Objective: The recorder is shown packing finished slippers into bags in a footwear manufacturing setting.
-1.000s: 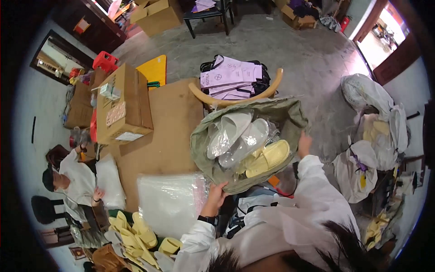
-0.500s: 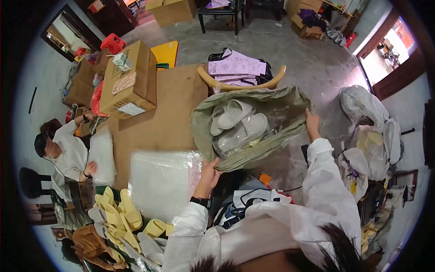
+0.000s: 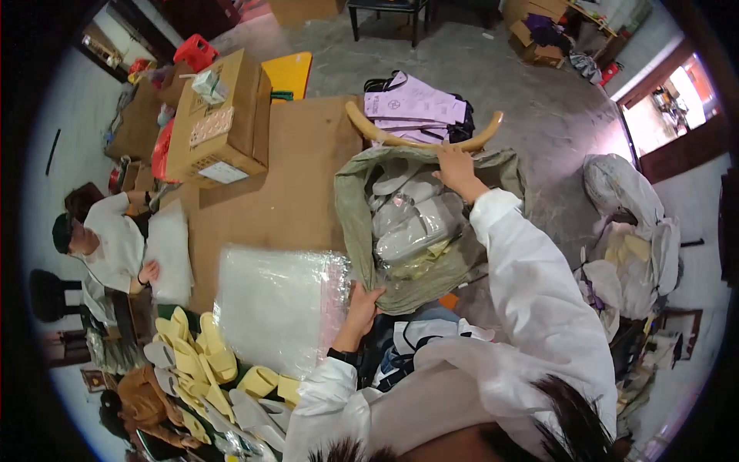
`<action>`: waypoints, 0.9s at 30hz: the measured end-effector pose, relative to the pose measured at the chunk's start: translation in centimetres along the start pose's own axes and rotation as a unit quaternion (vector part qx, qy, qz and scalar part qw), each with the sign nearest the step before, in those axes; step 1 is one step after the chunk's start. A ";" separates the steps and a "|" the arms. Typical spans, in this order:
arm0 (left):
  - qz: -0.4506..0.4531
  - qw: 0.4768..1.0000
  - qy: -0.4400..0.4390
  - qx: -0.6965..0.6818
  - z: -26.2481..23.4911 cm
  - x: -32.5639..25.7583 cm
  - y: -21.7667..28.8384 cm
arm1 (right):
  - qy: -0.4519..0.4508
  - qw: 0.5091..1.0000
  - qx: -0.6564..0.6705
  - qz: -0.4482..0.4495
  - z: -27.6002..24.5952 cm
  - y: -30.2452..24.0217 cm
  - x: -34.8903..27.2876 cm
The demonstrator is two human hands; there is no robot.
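Observation:
A green woven sack [image 3: 354,231] stands with its mouth wide, in front of a curved wooden chair back [image 3: 491,132]. Inside lie pale grey slippers [image 3: 419,231] in clear plastic bags, with a bit of yellow showing below them. My left hand [image 3: 363,306] is closed on the sack's near left rim. At the far rim, close to the chair back, my right hand [image 3: 457,169] is closed on the sack's edge. Just left of my left hand, a stack of clear plastic bags [image 3: 269,304] lies on the brown table [image 3: 304,169].
Yellow and grey slippers [image 3: 212,346] are heaped at the table's near left. A large carton [image 3: 219,123] sits on the table's far left. Purple printed bags [image 3: 419,104] rest beyond the chair back. A co-worker [image 3: 108,239] sits at left; full sacks [image 3: 623,192] stand at right.
My right hand has moved from the sack's right rim to its far rim. The sack's mouth has tipped toward me, and more bagged slippers show inside. My left hand has lowered slightly.

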State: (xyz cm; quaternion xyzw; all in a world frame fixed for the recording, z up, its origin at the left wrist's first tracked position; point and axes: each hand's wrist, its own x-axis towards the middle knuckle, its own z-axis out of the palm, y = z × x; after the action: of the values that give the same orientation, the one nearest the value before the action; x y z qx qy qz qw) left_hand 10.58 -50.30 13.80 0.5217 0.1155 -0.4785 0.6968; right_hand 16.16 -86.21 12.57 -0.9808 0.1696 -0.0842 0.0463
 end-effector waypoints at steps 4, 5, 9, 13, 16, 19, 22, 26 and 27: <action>0.008 0.996 0.002 0.088 -0.4 0.5 -1.6 | -0.146 0.982 -0.118 -0.013 4.6 -0.4 4.1; 0.016 0.999 -0.017 0.047 0.6 0.0 -1.1 | -0.146 0.979 -0.142 -0.029 5.7 0.7 4.7; -0.023 1.000 -0.009 0.011 0.2 -1.2 -0.3 | -0.059 0.991 -0.056 -0.109 4.5 0.5 6.8; -0.063 0.997 -0.043 -0.015 0.0 -0.9 -0.4 | -0.003 0.995 -0.016 -0.098 3.1 2.0 10.5; -0.027 0.997 -0.049 0.044 0.7 -0.3 -0.7 | -0.013 0.997 -0.049 -0.052 5.3 2.8 11.2; 0.007 0.989 -0.059 0.139 1.0 -0.1 -0.8 | -0.018 0.997 -0.047 0.061 7.1 2.5 10.5; 0.018 0.986 -0.069 0.151 1.5 -0.2 -0.5 | -0.034 0.997 0.038 0.061 6.9 2.1 9.3; -0.011 0.992 -0.072 0.107 0.7 0.6 -1.3 | 0.135 0.971 0.180 -0.087 4.4 1.6 4.8; -0.031 0.996 -0.048 0.070 0.4 0.4 -1.5 | 0.102 0.971 0.202 -0.082 3.2 0.3 2.7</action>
State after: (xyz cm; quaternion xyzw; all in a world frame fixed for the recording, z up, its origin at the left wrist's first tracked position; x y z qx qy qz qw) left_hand 9.43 -50.79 12.77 0.5417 0.0647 -0.5314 0.6480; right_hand 19.17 -87.21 9.80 -0.9480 0.0717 -0.2198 0.2187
